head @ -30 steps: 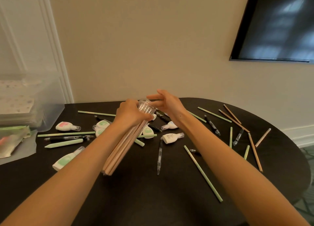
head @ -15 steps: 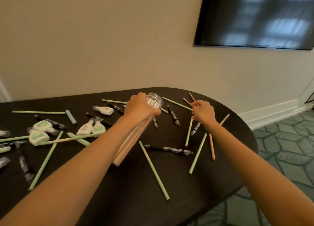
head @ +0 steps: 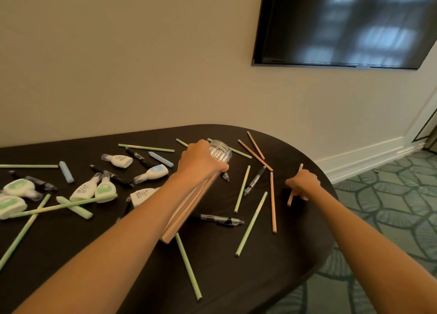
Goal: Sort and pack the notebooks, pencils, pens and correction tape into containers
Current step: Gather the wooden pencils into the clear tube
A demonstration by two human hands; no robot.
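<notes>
My left hand grips a clear plastic jar tipped on its side, with a bundle of tan pencils sticking out of it toward me. Near the table's right edge my right hand pinches one tan pencil. More tan pencils and several green pencils are scattered between the two hands. Black pens lie among them. Correction tape dispensers are spread over the left half of the table.
The dark oval table drops off to patterned green carpet on the right. A beige wall stands behind it, with a dark screen at upper right. Blue chalk-like sticks lie among the tapes.
The view has swung right, away from the clear bin at left. My right hand left the jar, went to the right edge and took hold of a tan pencil. My left hand kept the jar.
</notes>
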